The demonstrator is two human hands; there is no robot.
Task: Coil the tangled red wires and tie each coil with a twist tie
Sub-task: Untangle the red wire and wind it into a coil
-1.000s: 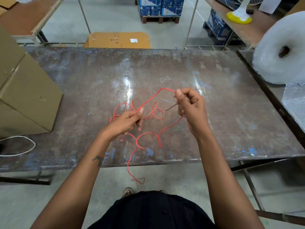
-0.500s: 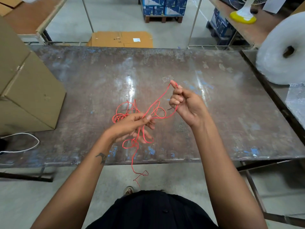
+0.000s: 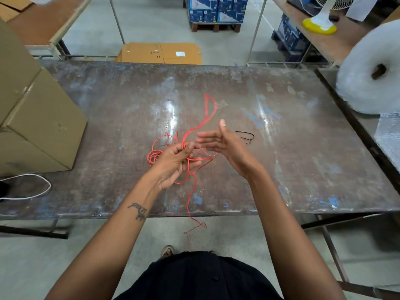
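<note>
A tangled red wire (image 3: 187, 135) lies across the middle of the worn metal table (image 3: 108, 100). My left hand (image 3: 176, 162) pinches it near its middle between thumb and fingers. One stretch rises from that grip into a bent loop standing above the table, and a long tail hangs over the table's near edge toward the floor. A small tangle of the wire rests on the table left of my left hand. My right hand (image 3: 223, 144) hovers just right of the left, fingers spread, holding nothing. A thin black twist tie (image 3: 246, 136) lies on the table right of my right hand.
A large cardboard box (image 3: 39, 118) stands on the table's left side, with a white cable (image 3: 32, 187) in front of it. A bubble-wrap roll (image 3: 372, 70) sits on the adjoining bench at right. A flat carton (image 3: 160, 54) lies on the floor behind the table.
My right hand has let go of the red wire and opened; the released stretch now stands up as a loop. The black twist tie now shows on the table beside it. My left hand keeps its grip.
</note>
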